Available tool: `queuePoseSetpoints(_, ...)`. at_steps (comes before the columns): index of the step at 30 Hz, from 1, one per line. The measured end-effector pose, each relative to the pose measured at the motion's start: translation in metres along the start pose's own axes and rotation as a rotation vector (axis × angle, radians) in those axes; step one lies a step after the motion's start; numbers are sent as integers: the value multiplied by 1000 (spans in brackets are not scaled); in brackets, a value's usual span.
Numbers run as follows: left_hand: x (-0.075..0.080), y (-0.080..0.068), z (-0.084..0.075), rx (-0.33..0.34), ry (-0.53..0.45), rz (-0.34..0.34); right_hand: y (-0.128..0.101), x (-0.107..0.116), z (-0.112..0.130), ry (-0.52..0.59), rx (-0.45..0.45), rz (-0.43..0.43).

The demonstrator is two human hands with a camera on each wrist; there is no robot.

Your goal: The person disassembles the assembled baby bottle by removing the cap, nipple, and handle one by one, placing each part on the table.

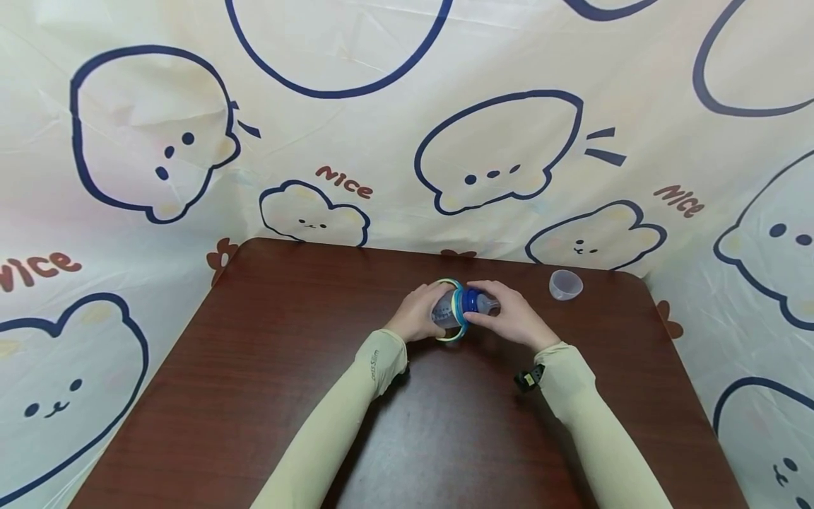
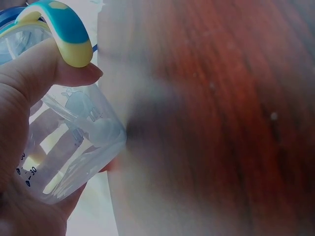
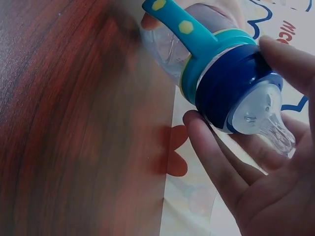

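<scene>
both hands meet over the far middle of the table (image 1: 267, 396). left hand (image 1: 416, 313) grips the bottle (image 1: 453, 309) body; right hand (image 1: 511, 318) holds its dark blue collar (image 3: 236, 86). between the two hands the bottle and its teal handles (image 3: 184, 27) fill the gap. right of the right hand, near the far edge, a small clear cup (image 1: 565, 284) stands apart. bare wood lies left of the left hand and nearer than both forearms. beyond the hands, the printed cloth (image 1: 407, 141) rises as a wall.
</scene>
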State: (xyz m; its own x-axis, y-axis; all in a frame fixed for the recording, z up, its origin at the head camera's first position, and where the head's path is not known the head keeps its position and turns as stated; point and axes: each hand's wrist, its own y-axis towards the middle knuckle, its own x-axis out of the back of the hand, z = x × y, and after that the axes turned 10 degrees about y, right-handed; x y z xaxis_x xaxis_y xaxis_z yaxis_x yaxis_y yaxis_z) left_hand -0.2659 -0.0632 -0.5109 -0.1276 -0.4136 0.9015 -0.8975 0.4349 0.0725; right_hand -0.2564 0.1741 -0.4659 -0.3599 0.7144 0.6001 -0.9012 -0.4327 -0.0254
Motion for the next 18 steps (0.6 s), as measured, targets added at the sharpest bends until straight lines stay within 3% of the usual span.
queuePoseSetpoints(10, -2, 1, -2, -3, 1, -3, -1, 0, 4, 35, -119, -14)
queuePoseSetpoints(18, -1, 2, 0, -13, 26, -2, 1, -1, 3, 27, -50, -10)
